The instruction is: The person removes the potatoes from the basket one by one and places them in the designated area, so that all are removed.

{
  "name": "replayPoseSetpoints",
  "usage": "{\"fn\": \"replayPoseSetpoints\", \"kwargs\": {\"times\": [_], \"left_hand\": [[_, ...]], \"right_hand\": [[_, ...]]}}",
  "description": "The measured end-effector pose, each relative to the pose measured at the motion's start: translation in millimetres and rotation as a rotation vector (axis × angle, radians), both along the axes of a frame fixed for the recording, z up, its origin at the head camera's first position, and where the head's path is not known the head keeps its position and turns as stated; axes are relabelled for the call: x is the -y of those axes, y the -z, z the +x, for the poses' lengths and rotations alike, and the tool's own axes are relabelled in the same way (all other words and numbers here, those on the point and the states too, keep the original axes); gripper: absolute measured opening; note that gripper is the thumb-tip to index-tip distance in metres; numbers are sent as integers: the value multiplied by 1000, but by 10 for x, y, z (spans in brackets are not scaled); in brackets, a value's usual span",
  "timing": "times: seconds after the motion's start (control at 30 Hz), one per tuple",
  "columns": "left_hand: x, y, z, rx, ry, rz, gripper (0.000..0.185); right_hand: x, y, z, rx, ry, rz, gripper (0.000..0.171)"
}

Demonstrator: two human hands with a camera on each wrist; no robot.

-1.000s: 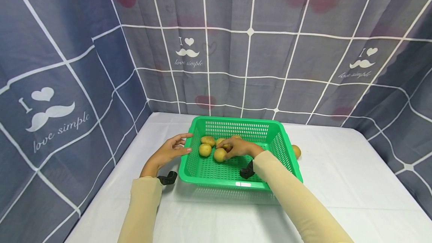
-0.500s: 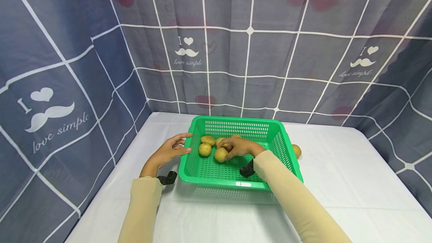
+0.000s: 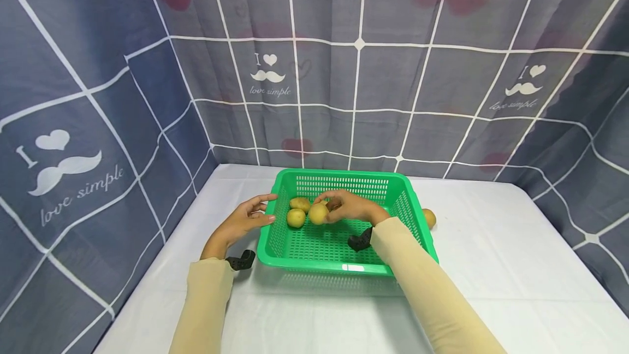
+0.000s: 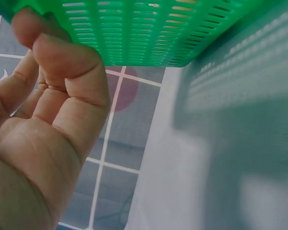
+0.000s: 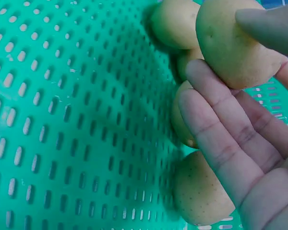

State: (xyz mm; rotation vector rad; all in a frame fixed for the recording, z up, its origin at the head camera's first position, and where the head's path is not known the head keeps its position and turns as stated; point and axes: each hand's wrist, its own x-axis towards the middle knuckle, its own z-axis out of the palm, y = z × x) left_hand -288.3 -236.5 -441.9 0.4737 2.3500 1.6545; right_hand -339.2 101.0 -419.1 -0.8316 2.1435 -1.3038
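A green plastic basket sits on the white table. My right hand is inside it and pinches a yellow potato between thumb and fingers, held just above the basket floor. The right wrist view shows that potato at my fingertips, with more potatoes lying under my palm. Two further potatoes lie at the basket's left. My left hand rests against the basket's left wall with loosely extended fingers; in the left wrist view the fingertips touch the basket's rim.
One potato lies on the table just outside the basket's right wall. A grey checked curtain closes in the back and both sides. White tablecloth stretches to the right and front of the basket.
My right hand has raised the potato it was touching off the basket floor. The left hand has stayed at the basket's left wall.
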Motion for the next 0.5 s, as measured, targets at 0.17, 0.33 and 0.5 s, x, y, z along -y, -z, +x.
{"fn": "replayPoseSetpoints", "kwargs": {"times": [0.17,0.33,0.5], "left_hand": [[-7,-13,11,-4,-5,-1,67],[-11,-15,12,-5,-4,1,68],[-8,-11,11,3,-5,9,68]], "right_hand": [[-26,-19,-13,12,30,-68,50],[-49,-27,-46,76,97,-149,51],[-74,-83,-36,101,176,-194,54]]}}
